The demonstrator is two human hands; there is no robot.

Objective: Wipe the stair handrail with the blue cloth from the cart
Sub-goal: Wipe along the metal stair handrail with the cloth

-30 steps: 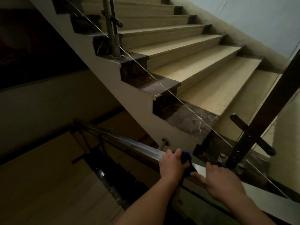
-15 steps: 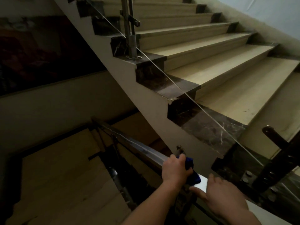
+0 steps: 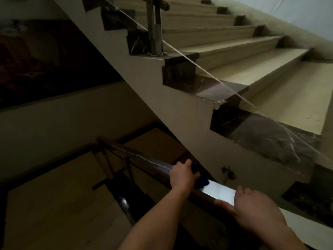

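Note:
A flat shiny metal handrail point(image 3: 221, 193) slopes down from lower right to the left centre. My left hand point(image 3: 182, 175) is closed over the rail, pressing a dark blue cloth point(image 3: 200, 179) onto it; only bits of the cloth show past the fingers. My right hand point(image 3: 252, 210) rests on the rail a hand's width higher up, thumb along the near edge and fingers over the top.
An upper flight of beige steps point(image 3: 252, 73) with dark marble ends rises to the right behind a glass panel and a steel post point(image 3: 155, 29). A lower flight and landing point(image 3: 54, 186) lie below left in dim light. A round rail bracket point(image 3: 228, 171) sits beside the rail.
My left hand has slid the cloth down the rail to the left, away from my right hand. The view has swung left, so the dark post at right is out of sight.

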